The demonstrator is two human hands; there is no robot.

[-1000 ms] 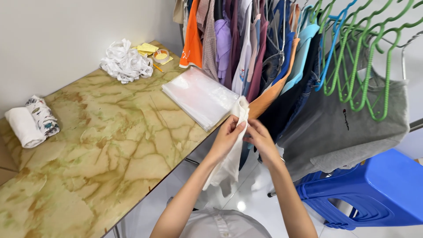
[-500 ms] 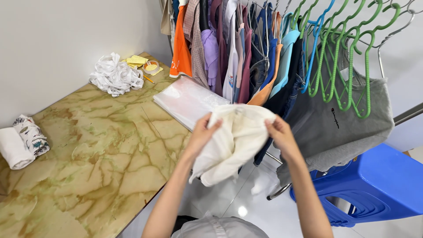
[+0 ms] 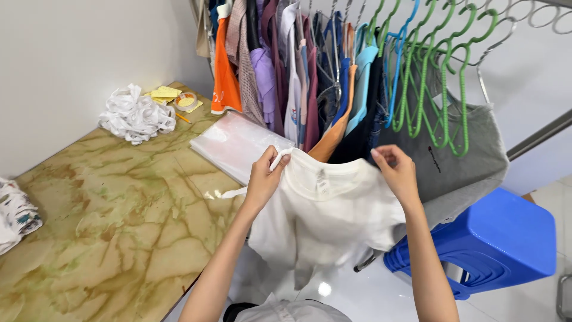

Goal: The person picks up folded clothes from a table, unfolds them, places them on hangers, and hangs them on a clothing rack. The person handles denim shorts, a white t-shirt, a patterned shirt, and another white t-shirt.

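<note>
We hold the white shirt point(image 3: 325, 209) spread between the bench point(image 3: 107, 238) and the clothes rack point(image 3: 333, 71); left grip point(image 3: 266, 177) and right grip point(image 3: 396, 172) each pinch a shoulder. Our forearms hide its sides; its hem blurs below.

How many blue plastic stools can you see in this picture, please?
1 for certain: the blue stool stands on the floor at the right, below the grey garment on the rack. Ridges at its base suggest more stools may be stacked underneath, hidden.
</note>
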